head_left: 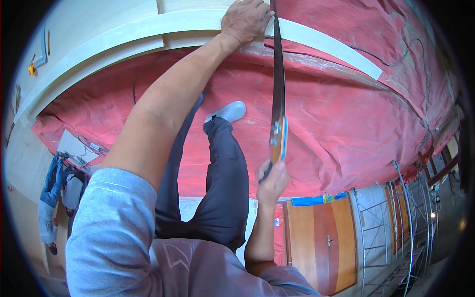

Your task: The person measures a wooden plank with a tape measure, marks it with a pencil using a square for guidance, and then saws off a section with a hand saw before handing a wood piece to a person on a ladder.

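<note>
A long pale board (183, 21) arcs across the top of the frame, its right end reaching the upper right, over red sheeting (316, 143) spread through the middle. A handsaw (279, 94) stands across it at top centre, its tip against the top edge of the frame. The right hand (273, 181), at lower centre, is closed around the saw's handle; the left hand (246, 22), at top centre, lies on the board just beside the blade, partly curled, though I cannot tell whether it grips or only presses.

The cut looks to be under way and unfinished: the length right of the blade lines up with the rest, and 0 severed pieces show there. How deep the blade has gone is hidden, so the amount left is unclear.
</note>
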`<state>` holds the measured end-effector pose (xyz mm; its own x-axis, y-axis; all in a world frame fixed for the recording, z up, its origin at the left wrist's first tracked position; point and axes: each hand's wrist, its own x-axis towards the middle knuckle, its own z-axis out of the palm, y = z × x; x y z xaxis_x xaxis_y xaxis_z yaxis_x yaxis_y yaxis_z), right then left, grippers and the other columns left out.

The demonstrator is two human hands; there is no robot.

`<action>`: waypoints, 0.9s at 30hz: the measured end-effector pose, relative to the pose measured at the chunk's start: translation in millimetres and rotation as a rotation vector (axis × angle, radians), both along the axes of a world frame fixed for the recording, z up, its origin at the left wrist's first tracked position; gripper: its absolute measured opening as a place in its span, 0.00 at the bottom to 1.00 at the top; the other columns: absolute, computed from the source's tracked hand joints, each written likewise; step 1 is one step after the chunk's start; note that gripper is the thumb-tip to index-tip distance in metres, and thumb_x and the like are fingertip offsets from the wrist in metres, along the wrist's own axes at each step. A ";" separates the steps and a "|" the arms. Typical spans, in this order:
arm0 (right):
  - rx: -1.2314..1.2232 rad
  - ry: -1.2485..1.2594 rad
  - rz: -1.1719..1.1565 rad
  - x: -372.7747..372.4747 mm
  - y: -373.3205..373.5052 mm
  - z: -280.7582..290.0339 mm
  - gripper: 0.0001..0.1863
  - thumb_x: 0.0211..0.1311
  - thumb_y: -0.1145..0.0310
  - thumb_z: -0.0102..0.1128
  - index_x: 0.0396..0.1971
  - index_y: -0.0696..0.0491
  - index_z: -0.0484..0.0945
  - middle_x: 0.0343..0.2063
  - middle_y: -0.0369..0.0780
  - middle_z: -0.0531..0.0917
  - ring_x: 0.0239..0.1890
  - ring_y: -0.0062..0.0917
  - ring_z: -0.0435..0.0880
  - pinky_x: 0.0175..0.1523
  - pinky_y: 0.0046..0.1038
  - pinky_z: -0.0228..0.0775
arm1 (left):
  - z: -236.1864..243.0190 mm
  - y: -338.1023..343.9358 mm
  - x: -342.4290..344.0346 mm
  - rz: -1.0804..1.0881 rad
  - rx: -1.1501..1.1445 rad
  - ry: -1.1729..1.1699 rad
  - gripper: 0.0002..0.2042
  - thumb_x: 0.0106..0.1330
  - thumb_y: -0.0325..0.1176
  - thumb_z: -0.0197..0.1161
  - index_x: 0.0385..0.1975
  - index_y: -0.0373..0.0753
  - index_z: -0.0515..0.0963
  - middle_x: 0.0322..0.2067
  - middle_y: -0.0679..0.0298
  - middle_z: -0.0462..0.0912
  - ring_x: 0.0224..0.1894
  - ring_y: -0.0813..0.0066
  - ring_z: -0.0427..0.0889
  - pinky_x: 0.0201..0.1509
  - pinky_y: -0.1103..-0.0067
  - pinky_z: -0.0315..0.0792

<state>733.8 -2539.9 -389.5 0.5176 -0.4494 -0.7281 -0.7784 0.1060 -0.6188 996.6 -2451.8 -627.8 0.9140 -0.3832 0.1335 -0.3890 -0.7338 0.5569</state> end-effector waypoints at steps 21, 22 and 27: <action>-0.162 -0.187 0.097 110.4 -10.1 -159.3 0.24 0.74 0.54 0.39 0.20 0.55 0.67 0.16 0.31 0.68 0.16 0.12 0.65 0.21 0.19 0.54 | 2.9 -16.8 1.6 -0.042 -0.013 -0.032 0.08 0.61 0.36 0.58 0.25 0.41 0.73 0.27 0.60 0.74 0.35 0.61 0.75 0.40 0.69 0.69; -0.167 -0.167 0.085 127.8 -13.9 -170.1 0.24 0.74 0.54 0.40 0.20 0.54 0.67 0.16 0.31 0.67 0.17 0.12 0.65 0.21 0.19 0.54 | 0.4 -20.8 1.4 -0.043 -0.011 -0.030 0.08 0.61 0.36 0.58 0.25 0.41 0.73 0.27 0.60 0.74 0.35 0.61 0.75 0.40 0.69 0.69; -0.120 -0.212 0.059 61.6 2.7 -118.0 0.23 0.74 0.56 0.40 0.21 0.54 0.67 0.14 0.29 0.65 0.15 0.13 0.62 0.20 0.20 0.52 | -3.1 -9.2 -3.3 -0.026 0.011 -0.039 0.08 0.61 0.36 0.58 0.25 0.41 0.73 0.27 0.59 0.74 0.35 0.60 0.75 0.40 0.68 0.69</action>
